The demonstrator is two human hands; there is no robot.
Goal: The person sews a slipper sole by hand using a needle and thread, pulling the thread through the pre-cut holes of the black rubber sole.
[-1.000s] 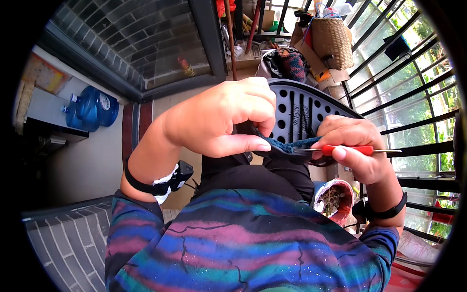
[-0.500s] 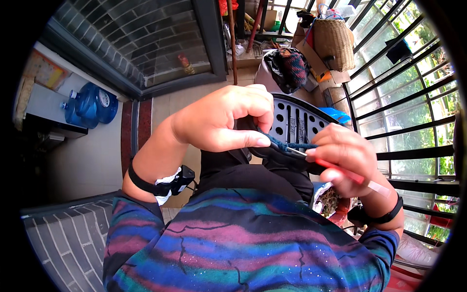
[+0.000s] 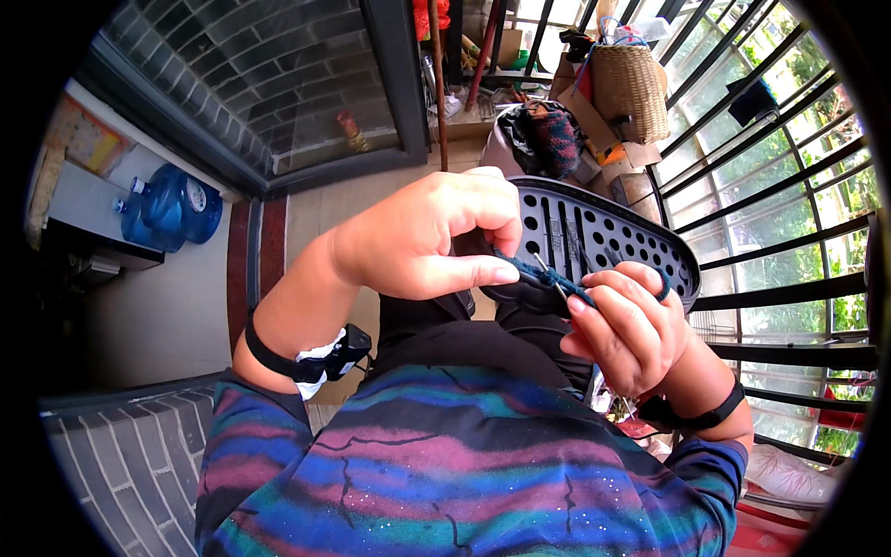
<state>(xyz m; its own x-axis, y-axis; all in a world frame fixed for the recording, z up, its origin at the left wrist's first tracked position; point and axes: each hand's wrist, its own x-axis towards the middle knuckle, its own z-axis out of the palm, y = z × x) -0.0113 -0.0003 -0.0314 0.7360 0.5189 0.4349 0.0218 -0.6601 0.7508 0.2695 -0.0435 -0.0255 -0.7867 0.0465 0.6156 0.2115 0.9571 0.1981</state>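
water bottles (image 3: 169, 206) far left | basket (image 3: 631, 88) behind perforated seat (image 3: 603, 237) | window bars (image 3: 798, 223) right

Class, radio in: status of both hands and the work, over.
Left hand pinching dark blue yarn. Right hand holding thin metal hook. Black perforated plastic sole beneath.

Fuzzy blue yarn (image 3: 548, 276), matt perforated black plastic stool (image 3: 603, 232).
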